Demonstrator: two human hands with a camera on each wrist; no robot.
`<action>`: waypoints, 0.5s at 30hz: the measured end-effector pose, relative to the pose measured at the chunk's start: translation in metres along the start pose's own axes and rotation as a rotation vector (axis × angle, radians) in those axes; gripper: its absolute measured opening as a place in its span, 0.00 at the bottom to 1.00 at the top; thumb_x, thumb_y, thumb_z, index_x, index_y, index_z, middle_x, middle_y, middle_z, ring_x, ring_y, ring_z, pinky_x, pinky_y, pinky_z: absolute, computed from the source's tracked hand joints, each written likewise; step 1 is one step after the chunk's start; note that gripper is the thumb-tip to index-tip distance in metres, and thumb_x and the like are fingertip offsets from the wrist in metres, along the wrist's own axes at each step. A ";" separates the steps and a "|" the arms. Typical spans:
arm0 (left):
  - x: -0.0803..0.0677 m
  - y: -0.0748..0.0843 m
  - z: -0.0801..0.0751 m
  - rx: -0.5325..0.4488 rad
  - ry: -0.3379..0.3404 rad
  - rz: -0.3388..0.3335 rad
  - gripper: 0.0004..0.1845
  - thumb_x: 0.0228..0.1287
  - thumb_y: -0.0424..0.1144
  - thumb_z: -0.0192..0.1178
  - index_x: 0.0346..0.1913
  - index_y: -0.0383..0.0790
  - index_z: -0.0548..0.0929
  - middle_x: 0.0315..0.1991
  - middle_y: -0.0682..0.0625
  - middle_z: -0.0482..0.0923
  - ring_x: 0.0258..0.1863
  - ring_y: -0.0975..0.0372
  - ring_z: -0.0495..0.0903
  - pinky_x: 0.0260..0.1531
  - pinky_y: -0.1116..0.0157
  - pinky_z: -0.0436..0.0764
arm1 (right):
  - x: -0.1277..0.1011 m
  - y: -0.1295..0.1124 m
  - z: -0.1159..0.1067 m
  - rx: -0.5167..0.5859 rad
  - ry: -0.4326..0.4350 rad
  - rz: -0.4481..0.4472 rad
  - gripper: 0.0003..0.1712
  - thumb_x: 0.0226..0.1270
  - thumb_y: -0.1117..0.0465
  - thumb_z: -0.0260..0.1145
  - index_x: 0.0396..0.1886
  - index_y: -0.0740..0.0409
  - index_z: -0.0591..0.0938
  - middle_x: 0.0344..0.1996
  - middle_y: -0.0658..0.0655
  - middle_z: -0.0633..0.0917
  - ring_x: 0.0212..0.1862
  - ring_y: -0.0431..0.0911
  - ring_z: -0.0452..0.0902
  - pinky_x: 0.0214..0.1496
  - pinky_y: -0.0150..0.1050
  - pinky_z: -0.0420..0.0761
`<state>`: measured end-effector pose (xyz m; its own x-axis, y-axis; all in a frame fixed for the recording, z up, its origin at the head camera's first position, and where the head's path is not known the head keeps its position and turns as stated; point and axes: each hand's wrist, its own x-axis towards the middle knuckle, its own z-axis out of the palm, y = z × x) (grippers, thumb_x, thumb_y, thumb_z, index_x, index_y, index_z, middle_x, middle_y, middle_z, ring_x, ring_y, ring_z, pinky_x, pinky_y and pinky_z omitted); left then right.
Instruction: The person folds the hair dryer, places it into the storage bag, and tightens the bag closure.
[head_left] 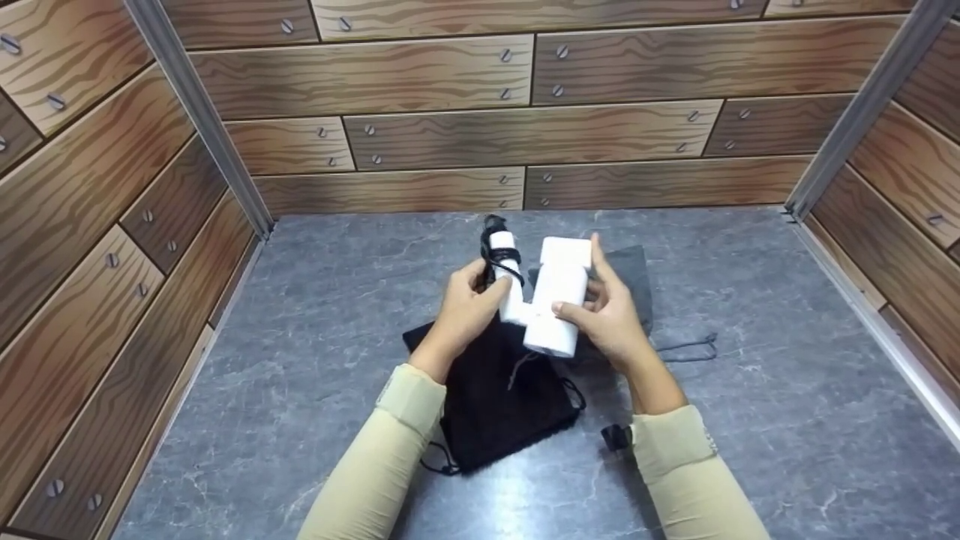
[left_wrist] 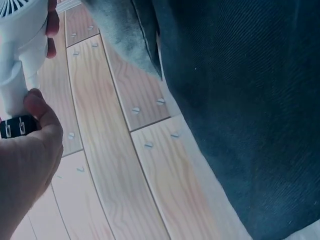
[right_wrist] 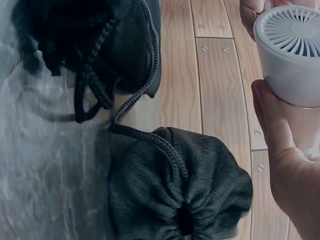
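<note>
A white hair dryer [head_left: 559, 292] with a cylindrical body is held up above the table, tilted. My left hand [head_left: 466, 304] pinches its slim handle [head_left: 511, 304], around which a black cord [head_left: 504, 255] is wound. The body rests in my right hand [head_left: 611, 319], thumb across the front and index finger stretched along the side. In the right wrist view, a round vented grille [right_wrist: 295, 30] caps one end of the body. Below the hands lies a black drawstring bag [head_left: 502, 409]. A grey drawstring bag [head_left: 634, 281] lies behind my right hand, partly hidden by it.
The grey marbled tabletop [head_left: 322, 360] is bounded by wood-print walls [head_left: 435, 75] at the back and both sides, with metal strips at the corners. A grey drawstring loop [head_left: 690, 349] extends right from the grey bag. A small black device [head_left: 616, 437] sits at my right cuff.
</note>
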<state>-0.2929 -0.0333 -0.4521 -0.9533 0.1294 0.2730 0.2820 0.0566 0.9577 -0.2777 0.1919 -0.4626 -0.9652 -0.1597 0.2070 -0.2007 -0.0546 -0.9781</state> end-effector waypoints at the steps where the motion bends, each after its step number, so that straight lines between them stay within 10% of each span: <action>1: -0.001 0.001 0.000 0.016 -0.018 0.007 0.13 0.70 0.36 0.61 0.53 0.38 0.87 0.39 0.49 0.86 0.36 0.64 0.81 0.37 0.69 0.81 | 0.000 0.000 0.001 -0.012 -0.016 -0.007 0.68 0.62 0.77 0.71 0.88 0.35 0.43 0.70 0.75 0.73 0.43 0.47 0.90 0.44 0.42 0.92; 9: -0.006 -0.002 0.000 0.047 -0.050 -0.007 0.14 0.70 0.37 0.61 0.54 0.39 0.87 0.39 0.48 0.86 0.35 0.64 0.81 0.35 0.69 0.81 | 0.000 0.001 0.003 -0.047 -0.081 -0.046 0.69 0.62 0.77 0.73 0.89 0.37 0.41 0.62 0.78 0.80 0.44 0.50 0.91 0.44 0.44 0.92; 15: -0.008 -0.004 0.001 0.032 -0.048 -0.017 0.14 0.70 0.36 0.61 0.55 0.38 0.86 0.41 0.47 0.86 0.37 0.64 0.81 0.37 0.70 0.81 | -0.004 0.001 0.003 -0.029 -0.068 -0.036 0.73 0.61 0.76 0.75 0.89 0.35 0.38 0.75 0.78 0.68 0.45 0.53 0.91 0.46 0.46 0.92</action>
<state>-0.2858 -0.0334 -0.4579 -0.9518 0.1758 0.2514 0.2699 0.0905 0.9586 -0.2739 0.1898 -0.4645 -0.9437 -0.2252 0.2422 -0.2409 -0.0336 -0.9700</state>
